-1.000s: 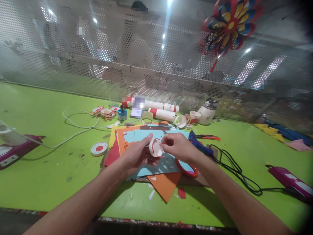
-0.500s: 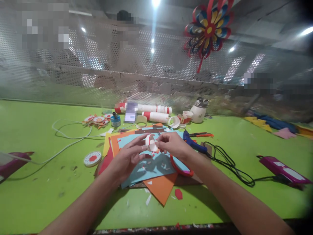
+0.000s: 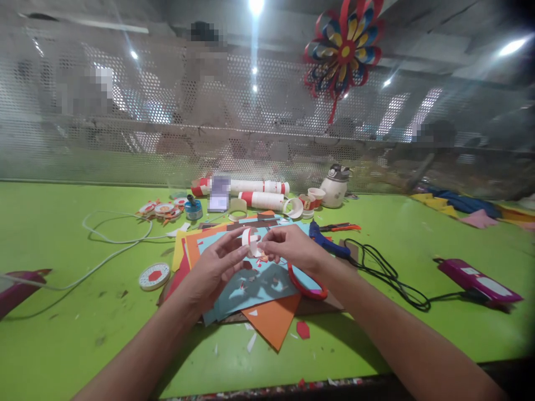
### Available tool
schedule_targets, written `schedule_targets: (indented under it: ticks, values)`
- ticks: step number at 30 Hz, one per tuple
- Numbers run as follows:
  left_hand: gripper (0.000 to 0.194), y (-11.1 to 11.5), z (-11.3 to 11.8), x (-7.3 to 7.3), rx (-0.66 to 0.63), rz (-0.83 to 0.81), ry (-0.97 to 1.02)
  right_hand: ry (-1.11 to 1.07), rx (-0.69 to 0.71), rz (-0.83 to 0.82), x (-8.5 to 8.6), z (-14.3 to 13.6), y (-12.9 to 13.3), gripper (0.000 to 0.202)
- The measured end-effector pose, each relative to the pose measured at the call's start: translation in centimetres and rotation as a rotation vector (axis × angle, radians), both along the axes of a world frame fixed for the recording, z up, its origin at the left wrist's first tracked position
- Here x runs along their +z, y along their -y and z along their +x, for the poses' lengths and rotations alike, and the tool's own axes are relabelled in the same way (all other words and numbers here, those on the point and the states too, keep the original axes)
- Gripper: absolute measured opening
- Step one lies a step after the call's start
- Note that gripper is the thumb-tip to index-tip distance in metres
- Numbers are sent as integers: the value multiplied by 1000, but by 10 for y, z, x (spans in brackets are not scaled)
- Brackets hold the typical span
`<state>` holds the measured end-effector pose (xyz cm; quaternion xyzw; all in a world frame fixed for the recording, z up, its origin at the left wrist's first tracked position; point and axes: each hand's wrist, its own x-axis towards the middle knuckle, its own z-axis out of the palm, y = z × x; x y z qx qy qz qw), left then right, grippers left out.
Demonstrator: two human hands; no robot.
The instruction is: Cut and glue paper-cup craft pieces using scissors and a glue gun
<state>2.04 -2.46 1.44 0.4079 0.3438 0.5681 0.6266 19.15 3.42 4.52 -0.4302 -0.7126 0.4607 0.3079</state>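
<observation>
My left hand (image 3: 215,267) holds a short white paper cup piece (image 3: 246,238) with a red stripe, its thumb and fingers round the wall. At the open side of that piece, my right hand (image 3: 292,245) has thumb and forefinger pinched together. Whatever lies in that pinch is too small to make out. Both hands are above light blue paper (image 3: 238,301) strewn with small scraps. Under my right wrist lies a red loop-shaped handle (image 3: 309,288). Orange paper (image 3: 273,320) sticks out below the blue sheet.
A blue glue gun (image 3: 328,243) with a black cable lies to the right, near a purple power strip (image 3: 476,283). At left is a round white disc (image 3: 146,278) with a red hexagon. Stacked paper cups (image 3: 261,200), a phone (image 3: 219,195) and a jug (image 3: 334,189) stand behind.
The view has shifted slightly, so the hands and the table things appear a little to the left. Both hands stay at the cup piece, which has turned slightly.
</observation>
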Motion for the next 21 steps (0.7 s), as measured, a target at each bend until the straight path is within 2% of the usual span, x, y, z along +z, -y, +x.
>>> schedule_targets:
  ticks: [4, 8, 11, 14, 17, 21]
  values:
    - [38, -3, -4, 4, 64, -53, 67, 77, -113, 121, 5, 21, -21, 15]
    - [31, -8, -8, 1, 125, -123, 112, 289, -169, 204, -4, 40, -52, 18]
    - [24, -10, -10, -3, 136, -99, 108, 504, -84, 277, -13, 38, -66, 23]
    - [24, -10, -11, -3, 143, -64, 116, 718, 61, 362, -19, 23, -70, 26]
    - [27, -9, -11, -1, 155, -65, 129, 914, 183, 420, -25, 6, -70, 29]
    - [37, -8, -8, 3, 190, -111, 128, 1112, 256, 462, -36, -8, -70, 31]
